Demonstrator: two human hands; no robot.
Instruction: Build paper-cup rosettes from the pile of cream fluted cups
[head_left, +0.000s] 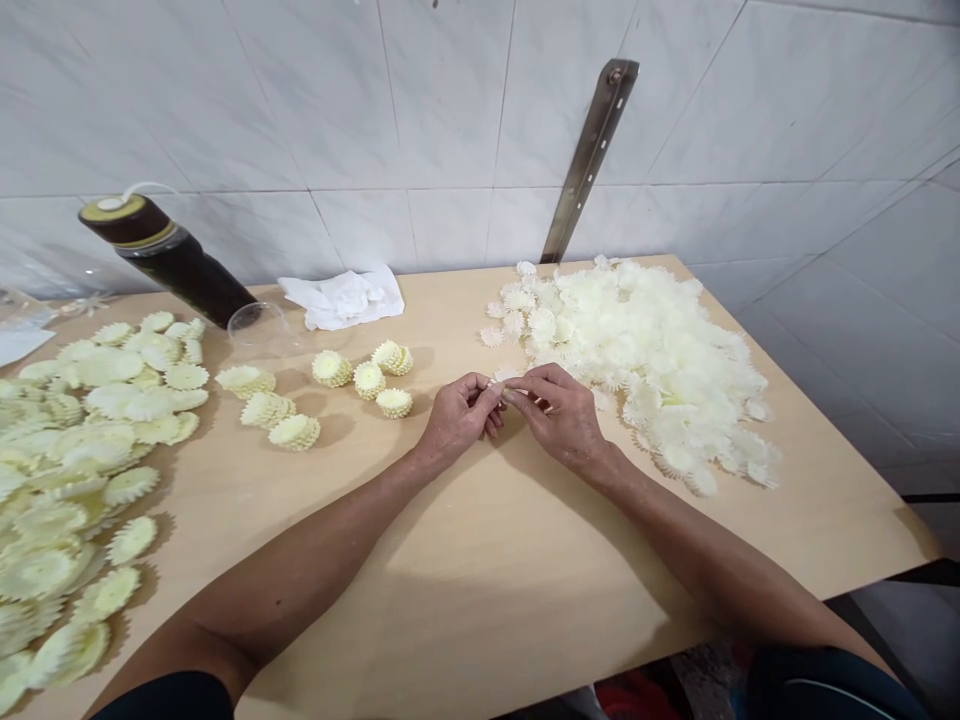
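Observation:
Over the middle of the table, my left hand and my right hand meet fingertip to fingertip. Both are closed in a pinch. A small pale bit shows between the fingers, but most of it is hidden and I cannot tell its kind. Just right of my right hand spreads a heap of thin, whitish, translucent discs with toothed edges. Left of my left hand stand several short stacks of pale yellow toothed discs, with more stacks farther left.
A large pile of pale yellow toothed discs covers the left of the table. Behind it a dark bottle leans, next to a clear plastic cup and crumpled white tissue. A metal slotted bracket rises along the tiled wall.

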